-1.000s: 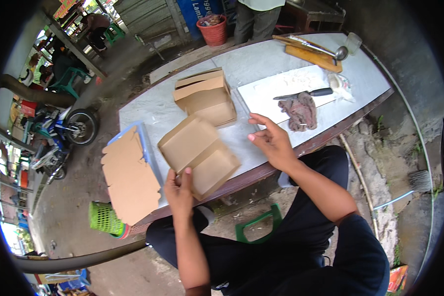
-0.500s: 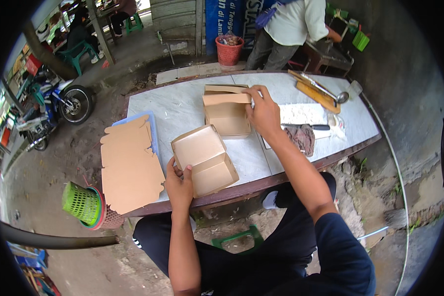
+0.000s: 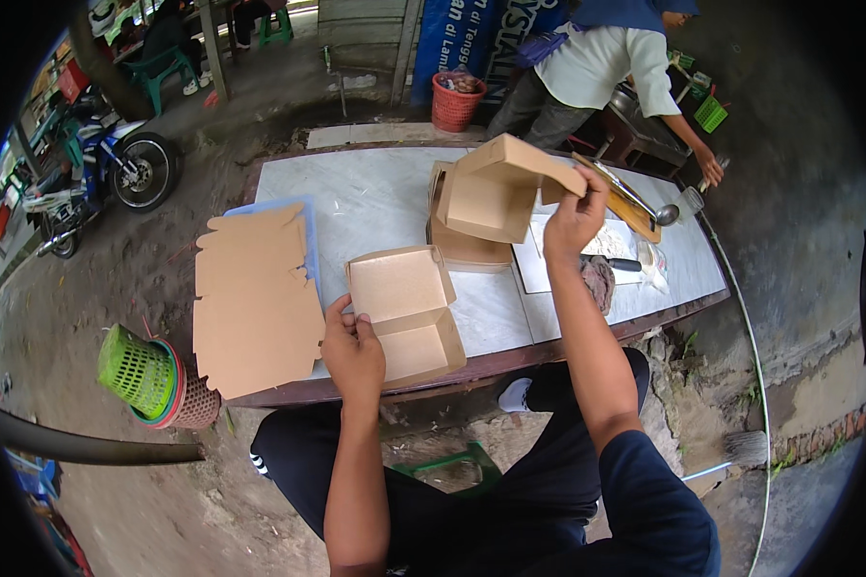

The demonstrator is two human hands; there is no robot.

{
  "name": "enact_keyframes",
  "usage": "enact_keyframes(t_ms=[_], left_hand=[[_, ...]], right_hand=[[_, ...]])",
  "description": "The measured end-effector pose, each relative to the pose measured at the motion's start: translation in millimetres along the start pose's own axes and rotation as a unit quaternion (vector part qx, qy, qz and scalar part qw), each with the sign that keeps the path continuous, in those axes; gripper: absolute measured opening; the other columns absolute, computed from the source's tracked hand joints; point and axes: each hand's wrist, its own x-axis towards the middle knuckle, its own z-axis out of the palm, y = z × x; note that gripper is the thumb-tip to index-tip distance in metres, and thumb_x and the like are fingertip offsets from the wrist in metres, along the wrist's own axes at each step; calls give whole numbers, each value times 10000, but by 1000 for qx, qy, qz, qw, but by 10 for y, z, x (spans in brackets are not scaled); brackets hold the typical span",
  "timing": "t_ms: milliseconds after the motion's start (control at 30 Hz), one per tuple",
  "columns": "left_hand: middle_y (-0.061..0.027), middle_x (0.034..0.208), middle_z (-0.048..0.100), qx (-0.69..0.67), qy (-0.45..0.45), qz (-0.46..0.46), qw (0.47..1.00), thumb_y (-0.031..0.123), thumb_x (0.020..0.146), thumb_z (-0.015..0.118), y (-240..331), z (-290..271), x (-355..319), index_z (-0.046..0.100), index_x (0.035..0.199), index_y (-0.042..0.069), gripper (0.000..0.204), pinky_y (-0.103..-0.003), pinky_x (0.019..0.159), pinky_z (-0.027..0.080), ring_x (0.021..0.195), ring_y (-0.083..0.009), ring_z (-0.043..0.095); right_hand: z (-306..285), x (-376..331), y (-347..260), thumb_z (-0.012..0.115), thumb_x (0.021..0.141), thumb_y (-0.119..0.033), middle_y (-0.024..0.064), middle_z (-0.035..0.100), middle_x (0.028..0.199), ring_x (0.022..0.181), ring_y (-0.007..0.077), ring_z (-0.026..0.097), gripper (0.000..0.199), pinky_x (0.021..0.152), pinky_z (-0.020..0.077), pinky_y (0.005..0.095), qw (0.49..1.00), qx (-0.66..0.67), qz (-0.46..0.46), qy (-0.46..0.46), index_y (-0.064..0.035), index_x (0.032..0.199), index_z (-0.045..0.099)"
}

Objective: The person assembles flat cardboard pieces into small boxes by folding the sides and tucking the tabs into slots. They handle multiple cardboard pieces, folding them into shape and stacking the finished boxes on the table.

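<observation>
My left hand (image 3: 354, 354) grips the left edge of an open brown cardboard food box (image 3: 399, 286), its thumb on the fold between lid and base. In my right hand (image 3: 575, 221), the fingers pinch the lid flap of a second cardboard box (image 3: 492, 195), tilted and raised. Beneath that one, another cardboard box (image 3: 470, 252) rests on the table, partly covered. To the left lies a pile of flat cardboard blanks (image 3: 255, 298) on a blue tray (image 3: 311, 236).
The white-tiled table (image 3: 356, 207) also bears a ladle (image 3: 666, 214), a wooden board (image 3: 635, 207), a dark cloth (image 3: 598, 285) and a black-handled knife (image 3: 624, 264). Nested baskets (image 3: 144, 377) stand at the left. A person (image 3: 597, 72) works beyond the table; a motorbike (image 3: 130, 173) is parked far left.
My right hand has lifted the second box up and right off the one below. My left hand's box has turned slightly upright. The person beyond has reached an arm toward the table's right end.
</observation>
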Motion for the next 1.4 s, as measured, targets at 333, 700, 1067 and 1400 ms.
enact_keyframes(t_ms=[333, 700, 1067, 1400], left_hand=[[-206, 1322, 697, -123, -45, -114, 985, 298, 1087, 673, 40, -91, -20, 533, 1543, -38, 583, -367, 1080, 502, 1226, -255, 660], [-224, 1553, 549, -178, -105, -171, 963, 382, 1107, 624, 431, -385, -147, 406, 1633, -34, 705, -375, 1225, 370, 1446, -274, 513], [-308, 1445, 619, 53, -136, 33, 989, -39, 1002, 573, 62, -256, -219, 353, 1637, -36, 672, -448, 1105, 496, 1330, -420, 631], [-255, 1295, 688, 68, -89, 1, 994, -175, 924, 493, -23, -203, -258, 328, 1669, 20, 787, -416, 1085, 497, 1225, -364, 683]], right_hand=[[53, -240, -1100, 721, 992, -11, 23, 765, 1088, 916, 70, 664, 224, 687, 510, 202, 969, -8, 98, -227, -56, 1206, 769], [223, -828, -1240, 753, 881, 64, 8, 711, 890, 757, 42, 606, 324, 588, 461, 205, 947, 37, 173, -267, -67, 1173, 804], [122, -1154, -1170, 802, 910, -67, 44, 700, 890, 714, 145, 631, 321, 665, 533, 295, 924, -93, 131, -348, -107, 1228, 797], [103, -1261, -1030, 825, 919, -211, 137, 643, 1197, 925, 262, 675, 741, 877, 566, 381, 871, -176, 193, -415, -128, 1586, 514]])
